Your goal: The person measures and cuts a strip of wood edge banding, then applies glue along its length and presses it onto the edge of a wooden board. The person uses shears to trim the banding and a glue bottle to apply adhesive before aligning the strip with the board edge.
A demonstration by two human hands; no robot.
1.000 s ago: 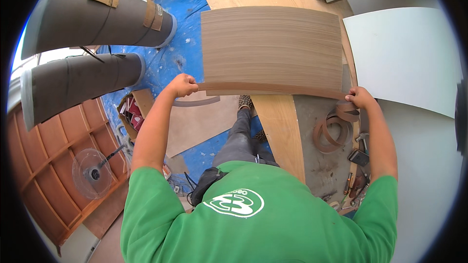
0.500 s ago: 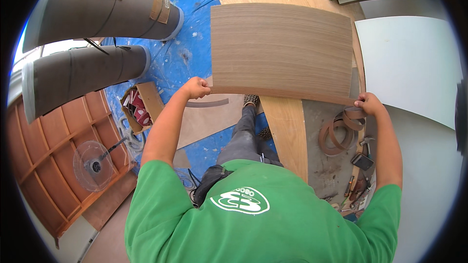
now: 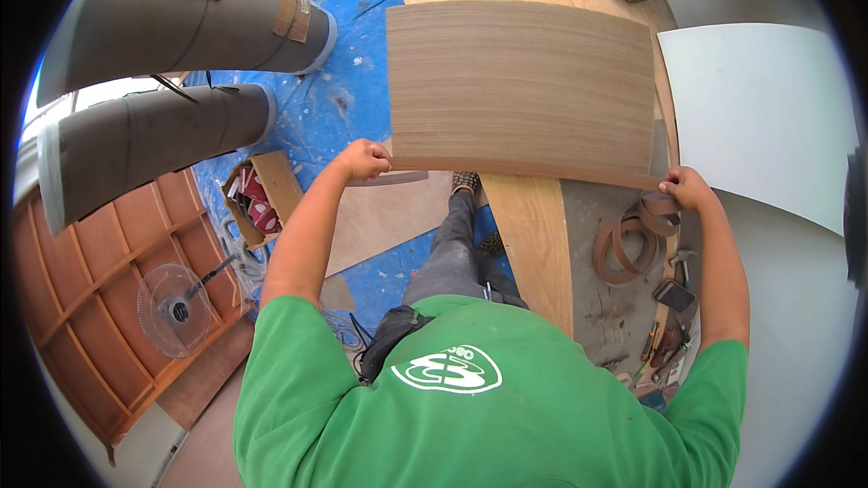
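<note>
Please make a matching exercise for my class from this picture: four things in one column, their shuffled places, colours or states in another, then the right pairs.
1. board
2. strip
3. fan
4. sheet

A. round, at the lower left
B. rectangular, with striped grain
C. blue, on the floor
D. stretched from left hand to right hand

Pairs: 1-B, 2-D, 3-A, 4-C

On the floor, wrinkled blue plastic sheeting [image 3: 357,45] spotted with white; farther right, a stained grey surface [image 3: 589,312]. At upper left, two thick dark-grey wrapped cylindrical columns [image 3: 217,32], with bright white light behind. Below, a reddish-brown gridded wooden panel [image 3: 99,258] behind a round-caged fan [image 3: 172,307]. At right, broad whitish flat boards [image 3: 759,99].
</note>
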